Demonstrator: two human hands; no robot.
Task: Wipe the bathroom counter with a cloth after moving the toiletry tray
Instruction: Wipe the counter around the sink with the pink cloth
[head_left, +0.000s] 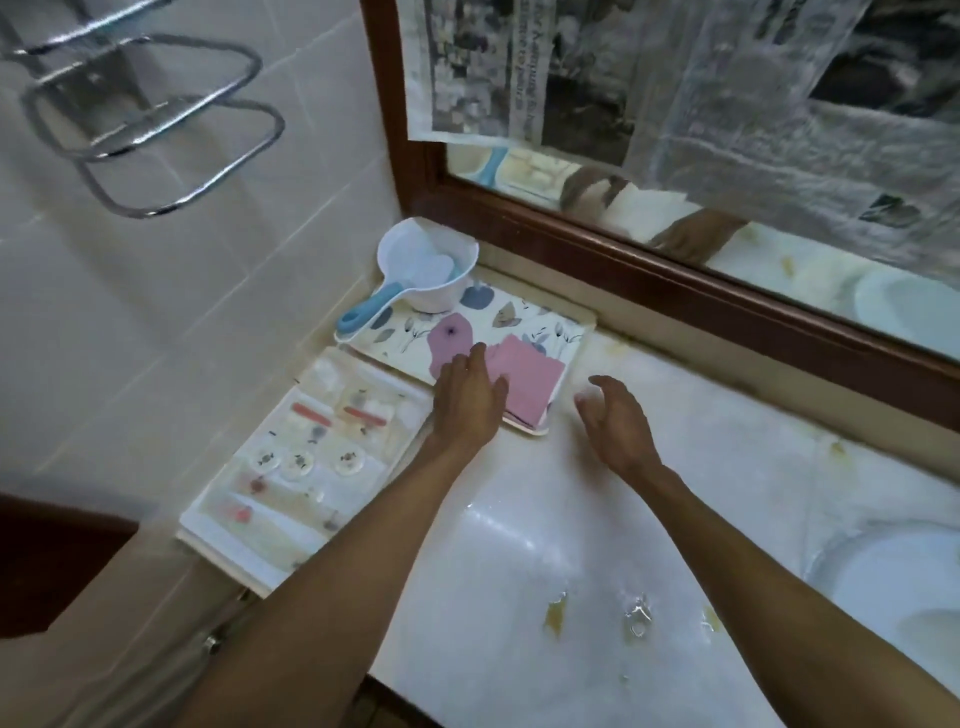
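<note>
A flower-patterned tray (524, 317) lies at the back left of the white counter (597, 519), below the mirror. On its near right corner rests a folded pink cloth (527, 382). My left hand (467, 397) lies flat over the tray's near edge, fingertips touching the cloth's left side, holding nothing. My right hand (615, 423) hovers just right of the tray with fingers spread and curled, empty. A second white tray (306, 457) with small toiletry items sits to the left of my left arm.
A white scoop with a blue handle (421, 275) stands at the patterned tray's far corner. The counter carries yellowish stains (556, 613) and water drops. A sink basin (893, 577) is at the right. The brown-framed mirror (675, 270) and a wall towel rack (156, 114) are behind.
</note>
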